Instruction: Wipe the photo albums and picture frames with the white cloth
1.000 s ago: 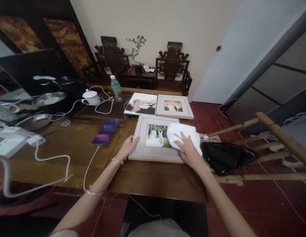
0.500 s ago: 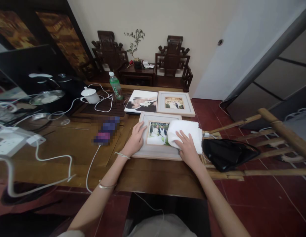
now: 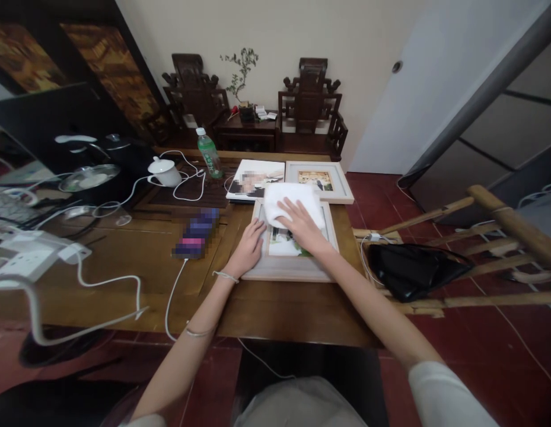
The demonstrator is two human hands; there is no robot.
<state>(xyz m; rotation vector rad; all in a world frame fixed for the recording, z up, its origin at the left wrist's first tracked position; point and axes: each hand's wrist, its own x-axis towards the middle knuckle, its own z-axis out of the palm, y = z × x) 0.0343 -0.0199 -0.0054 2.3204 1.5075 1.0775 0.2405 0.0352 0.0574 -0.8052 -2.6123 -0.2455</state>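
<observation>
Head view: right hand (image 3: 299,220), fingers spread, flat on white towel (image 3: 287,192) over photo frame's (image 3: 288,268) far part. Frame's long axis left-right. Left hand (image 3: 249,246) touches left border, grip unclear.

Count two hands (image 3: 249,246) (image 3: 301,224), at 7 and 4 o'clock from mid-view. Tally two picture frames (image 3: 279,267) (image 3: 337,178), nearer at 5, farther at 2; one white cloth (image 3: 293,191), close in at 2. Log two bracelets (image 3: 226,276) (image 3: 200,333) at 7, one green bottle (image 3: 208,155) past 10, one lidded cup (image 3: 165,174) before 10. Find two carved chairs (image 3: 195,101) (image 3: 311,111) at 11 and past 12, one potted plant (image 3: 243,77) before 12, one black bag (image 3: 408,270) at 4.
</observation>
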